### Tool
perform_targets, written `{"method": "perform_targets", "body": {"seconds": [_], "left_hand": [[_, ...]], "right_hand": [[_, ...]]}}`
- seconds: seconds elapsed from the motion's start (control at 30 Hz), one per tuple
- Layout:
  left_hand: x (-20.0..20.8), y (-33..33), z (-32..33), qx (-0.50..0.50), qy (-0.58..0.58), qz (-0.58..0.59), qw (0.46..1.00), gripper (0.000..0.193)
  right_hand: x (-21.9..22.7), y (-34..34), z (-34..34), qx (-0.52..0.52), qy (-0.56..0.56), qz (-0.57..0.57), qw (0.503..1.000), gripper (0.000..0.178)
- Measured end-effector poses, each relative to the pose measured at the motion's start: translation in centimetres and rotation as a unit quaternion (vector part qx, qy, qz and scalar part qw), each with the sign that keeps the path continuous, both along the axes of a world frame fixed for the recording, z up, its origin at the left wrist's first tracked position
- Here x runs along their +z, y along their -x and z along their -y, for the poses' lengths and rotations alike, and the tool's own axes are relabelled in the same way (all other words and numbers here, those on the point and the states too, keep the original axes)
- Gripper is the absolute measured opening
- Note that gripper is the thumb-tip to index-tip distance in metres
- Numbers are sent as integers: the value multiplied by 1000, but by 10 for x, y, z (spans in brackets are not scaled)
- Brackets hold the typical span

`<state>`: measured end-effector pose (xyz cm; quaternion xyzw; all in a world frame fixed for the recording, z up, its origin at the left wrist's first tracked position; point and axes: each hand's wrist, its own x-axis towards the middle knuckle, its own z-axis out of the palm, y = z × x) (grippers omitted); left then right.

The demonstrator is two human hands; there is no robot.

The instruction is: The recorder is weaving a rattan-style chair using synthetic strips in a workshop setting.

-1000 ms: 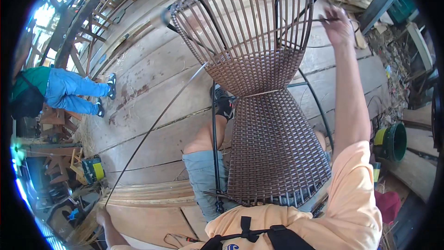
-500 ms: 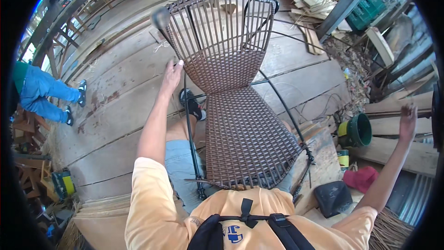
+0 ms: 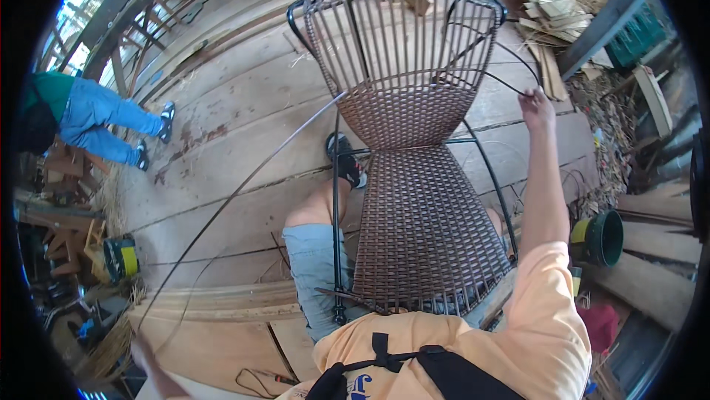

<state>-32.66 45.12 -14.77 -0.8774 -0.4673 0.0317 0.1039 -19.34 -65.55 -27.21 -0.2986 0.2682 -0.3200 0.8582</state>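
Note:
A brown woven chair [image 3: 425, 230] leans between my legs, its seat nearest me. The lower backrest is closely woven, while the upper part shows bare upright strands. My left hand [image 3: 146, 359], blurred at the lower left, grips the end of a long brown weaving strand [image 3: 229, 202]. That strand runs taut up to the left edge of the backrest. Out to the right of the backrest, my right hand [image 3: 538, 110] pinches another length of dark strand [image 3: 510, 85], which loops out from the weave. Dark metal legs [image 3: 492, 170] show beside the seat.
Another person in blue trousers [image 3: 111, 111] stands at the left. Wood offcuts [image 3: 558, 15] are heaped at the back right, near a post [image 3: 606, 22]. A green bucket [image 3: 597, 239] lies to the right. A small tool [image 3: 277, 378] rests on boards near my left side.
My left hand has swung down to the lower left, drawing a strand out taut. My right hand has moved from the far right up beside the backrest. The chair now appears farther right.

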Motion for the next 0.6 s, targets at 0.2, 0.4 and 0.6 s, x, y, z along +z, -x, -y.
{"method": "perform_targets", "body": {"seconds": [0.2,0.4,0.6], "left_hand": [[36,134,-49,-24,-89,-180,979,35],[-43,13,-2,-224,-134,-337,904,31],[-129,-166,302,-479,46,-24,876,53]], "right_hand": [[-42,-124,-58,71,-9,-128,989,12],[-49,-92,-38,-19,283,-371,884,30],[-33,-45,-50,79,444,-455,768,35]]}}
